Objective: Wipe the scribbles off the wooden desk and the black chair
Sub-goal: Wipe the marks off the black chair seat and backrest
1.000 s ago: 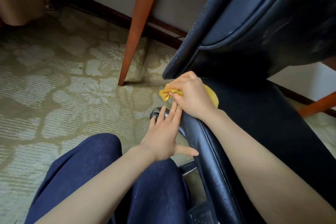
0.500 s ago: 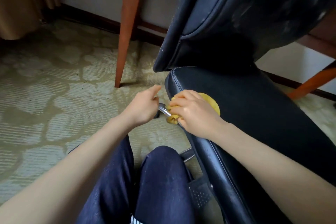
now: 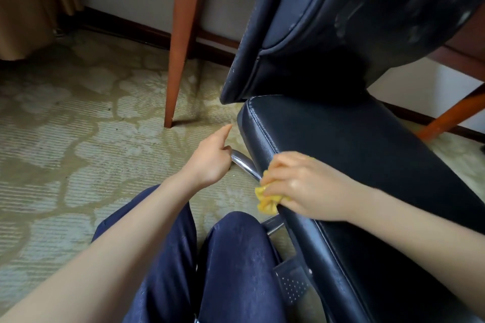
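Right hand grip closed on bunched yellow cloth, pressed to the near seat edge of the black chair. My left hand grip curls round the chair's chrome bar, thumb out. Past that, patterned carpet, then the wooden worktop leg by the wall.

Right hand holds cloth, left hand bar

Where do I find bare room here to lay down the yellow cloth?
Free: the black leather chair seat between the black backrest and the right hand; the patterned carpet between the red-brown wooden desk leg and the left hand. Crowded: the seat's near edge, with crumpled yellow cloth, chrome bar and both hands.
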The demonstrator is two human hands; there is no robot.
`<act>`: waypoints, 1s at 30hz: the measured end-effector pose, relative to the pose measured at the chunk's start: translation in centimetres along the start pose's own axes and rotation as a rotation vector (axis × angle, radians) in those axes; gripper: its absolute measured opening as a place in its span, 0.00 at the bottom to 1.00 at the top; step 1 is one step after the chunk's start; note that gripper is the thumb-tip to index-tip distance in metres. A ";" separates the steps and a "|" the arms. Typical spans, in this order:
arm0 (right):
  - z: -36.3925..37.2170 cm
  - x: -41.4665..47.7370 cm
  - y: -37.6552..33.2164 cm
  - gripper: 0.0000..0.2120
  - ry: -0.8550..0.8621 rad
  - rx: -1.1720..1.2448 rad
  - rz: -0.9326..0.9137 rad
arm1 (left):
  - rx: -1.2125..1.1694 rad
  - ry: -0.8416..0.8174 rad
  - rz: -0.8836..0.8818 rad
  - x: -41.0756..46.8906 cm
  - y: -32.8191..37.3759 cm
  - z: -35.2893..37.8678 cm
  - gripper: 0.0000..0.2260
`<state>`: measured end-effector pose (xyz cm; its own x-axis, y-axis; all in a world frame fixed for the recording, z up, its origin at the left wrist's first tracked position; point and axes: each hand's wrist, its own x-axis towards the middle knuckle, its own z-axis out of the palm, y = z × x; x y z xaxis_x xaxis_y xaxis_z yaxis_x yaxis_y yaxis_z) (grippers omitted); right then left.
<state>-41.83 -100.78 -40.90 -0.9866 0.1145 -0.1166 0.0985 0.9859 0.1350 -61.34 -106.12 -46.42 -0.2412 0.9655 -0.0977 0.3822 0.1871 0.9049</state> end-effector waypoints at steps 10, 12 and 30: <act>-1.4 12.8 5.9 0.09 -0.094 -0.206 0.271 | 0.093 0.090 0.019 1.2 -3.2 -1.3 0.24; -1.6 14.5 5.7 0.10 -0.158 -0.327 0.340 | 0.120 0.084 0.020 1.0 -3.4 -1.6 0.24; 1.4 0.6 -2.7 0.08 0.078 -0.047 0.173 | 0.123 0.032 0.148 -1.7 0.3 0.3 0.23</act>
<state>-42.48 -103.17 -42.65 -0.9627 0.2705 -0.0108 0.2634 0.9453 0.1926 -60.58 -107.61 -46.11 -0.2017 0.9783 0.0479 0.5215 0.0659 0.8507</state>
